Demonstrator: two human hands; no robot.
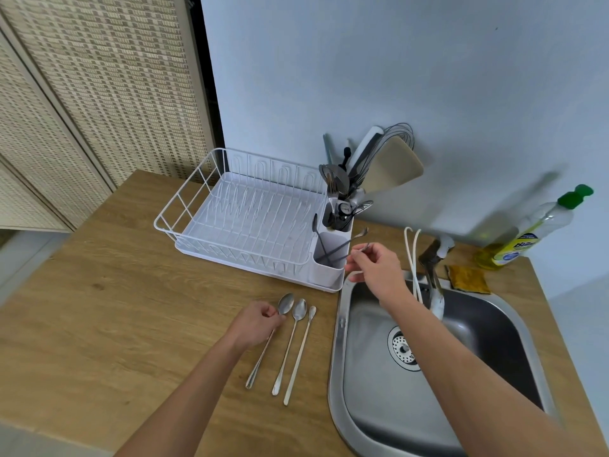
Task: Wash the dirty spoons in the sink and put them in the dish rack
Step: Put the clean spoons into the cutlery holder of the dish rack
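Wood-grain surface runs under a pale blue wall, with a woven-panel cabinet at the left. Only the head view is available.

A white wire dish rack sits on the surface just left of the steel sink, its front cutlery cup nearest the sink rim. Two spoons already stand tilted in that cup. My right hand hovers at the cup's right edge; its thumb and forefinger pinch the handle end of a third spoon, whose bowl end is down inside the cup. The remaining fingers are loosely curled.

Three long-handled spoons lie side by side on the surface in front of the rack, bowls pointing away from me. My left hand rests on the leftmost spoon, fingers curled round its neck just below the bowl. The middle spoon and the narrow right spoon lie untouched, close together but apart from my hand.

Behind the front cup, a second cup holds a whisk, spatula and other utensils. A tap stands at the sink's back rim with a white cord looped beside it. A yellow-brown sponge lies right of the tap, and a dish soap bottle with a green cap leans near the wall.
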